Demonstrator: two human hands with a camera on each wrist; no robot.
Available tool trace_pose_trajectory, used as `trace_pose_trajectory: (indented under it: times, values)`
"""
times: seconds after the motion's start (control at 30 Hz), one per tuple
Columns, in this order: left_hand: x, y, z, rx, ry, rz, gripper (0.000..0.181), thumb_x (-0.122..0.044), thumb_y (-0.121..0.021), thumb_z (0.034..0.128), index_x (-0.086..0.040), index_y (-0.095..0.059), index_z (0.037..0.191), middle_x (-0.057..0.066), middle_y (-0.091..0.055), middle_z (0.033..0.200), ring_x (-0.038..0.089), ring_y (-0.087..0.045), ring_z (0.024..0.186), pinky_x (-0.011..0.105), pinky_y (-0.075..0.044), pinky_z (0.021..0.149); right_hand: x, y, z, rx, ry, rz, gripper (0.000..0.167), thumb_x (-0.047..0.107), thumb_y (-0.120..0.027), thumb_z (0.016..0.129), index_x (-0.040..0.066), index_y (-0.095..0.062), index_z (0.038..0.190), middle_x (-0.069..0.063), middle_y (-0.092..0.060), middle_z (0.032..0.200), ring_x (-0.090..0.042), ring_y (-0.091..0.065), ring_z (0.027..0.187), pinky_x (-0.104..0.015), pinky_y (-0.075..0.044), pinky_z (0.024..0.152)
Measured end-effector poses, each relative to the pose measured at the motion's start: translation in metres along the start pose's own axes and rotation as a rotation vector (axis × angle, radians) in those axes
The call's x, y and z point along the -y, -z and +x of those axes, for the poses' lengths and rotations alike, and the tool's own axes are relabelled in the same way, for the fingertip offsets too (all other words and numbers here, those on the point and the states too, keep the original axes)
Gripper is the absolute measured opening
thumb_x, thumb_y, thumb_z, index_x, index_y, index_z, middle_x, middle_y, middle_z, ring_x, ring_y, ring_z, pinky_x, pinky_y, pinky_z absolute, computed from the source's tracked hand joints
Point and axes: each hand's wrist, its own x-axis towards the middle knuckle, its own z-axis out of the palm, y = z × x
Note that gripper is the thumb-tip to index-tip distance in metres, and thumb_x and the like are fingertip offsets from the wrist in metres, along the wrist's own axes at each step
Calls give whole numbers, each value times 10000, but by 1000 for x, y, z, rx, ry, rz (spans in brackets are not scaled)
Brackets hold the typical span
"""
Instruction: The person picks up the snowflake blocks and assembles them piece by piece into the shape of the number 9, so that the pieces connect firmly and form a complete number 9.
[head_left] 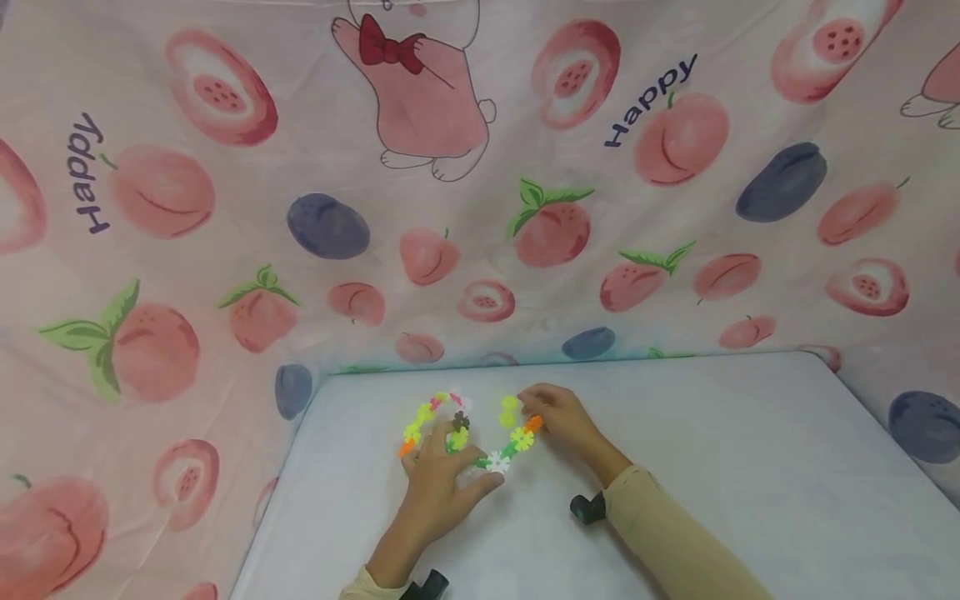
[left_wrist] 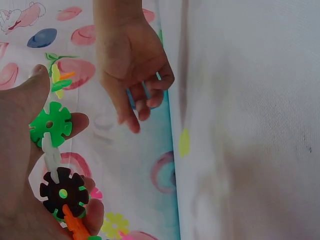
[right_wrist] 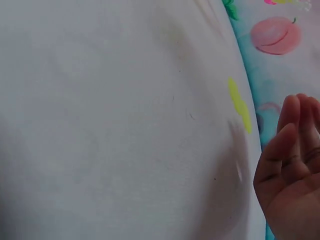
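Note:
A chain of colourful plastic snowflake discs [head_left: 498,462] hangs in a curve from my left hand [head_left: 442,496], which holds it between thumb and fingers. In the left wrist view green [left_wrist: 51,124] and black discs [left_wrist: 64,194] of the chain show close up against the palm. My right hand [head_left: 564,421] hovers at the chain's right side, fingers loosely bent, with nothing visible between them in the right wrist view. Beside its fingertips lie yellow snowflake discs [head_left: 509,410] on the white table; they appear as a yellow strip [right_wrist: 240,105] in the right wrist view.
The white-covered table [head_left: 750,467] stretches to both sides. A fruit-print cloth [head_left: 450,275] hangs behind its far edge and at the sides. Black wrist devices [head_left: 588,508] sit at both wrists.

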Motion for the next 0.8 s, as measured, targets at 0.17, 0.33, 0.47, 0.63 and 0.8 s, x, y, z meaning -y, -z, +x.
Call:
trace_pose_trajectory:
  times: [0.17,0.33,0.47,0.63,0.8]
  values:
    - [-3,-1,0,-15,-28,-5,246,-542,-797,815,-332,-755,934,142,-510,1426,364,-477,1335,664,-268,902,-2,-9,7,31,-17,-181,261,369,-656,993,253,-717,1219,-21,-687,1100,-209,-619,988,-377,-563,872]
    - [-4,0,0,-13,-49,-4,258,-550,-797,814,-334,-756,949,121,-511,1409,330,-494,1312,611,-273,890,-4,-15,11,99,13,-366,338,334,-669,989,295,-672,1325,-46,-684,1244,-279,-610,1149,-568,-484,1037]
    - [-5,1,1,-3,-49,-2,278,-574,-780,823,-335,-756,963,117,-508,1411,319,-479,1328,600,-268,891,-4,-16,17,130,-4,-472,361,350,-689,973,320,-671,1332,-9,-681,1135,-239,-599,1060,-540,-500,1014]
    - [-5,1,1,-9,-55,1,276,-575,-781,820,-338,-754,959,115,-515,1402,320,-482,1327,605,-271,887,-3,-16,22,163,19,-539,323,312,-729,948,299,-712,1271,11,-600,930,-183,-533,883,-382,-518,838]
    - [-5,0,1,-7,-62,2,293,-602,-762,825,-344,-755,962,117,-518,1406,322,-491,1323,610,-275,884,-3,-16,21,168,44,-557,283,243,-770,916,237,-738,1197,-6,-564,893,-183,-507,831,-318,-450,737]
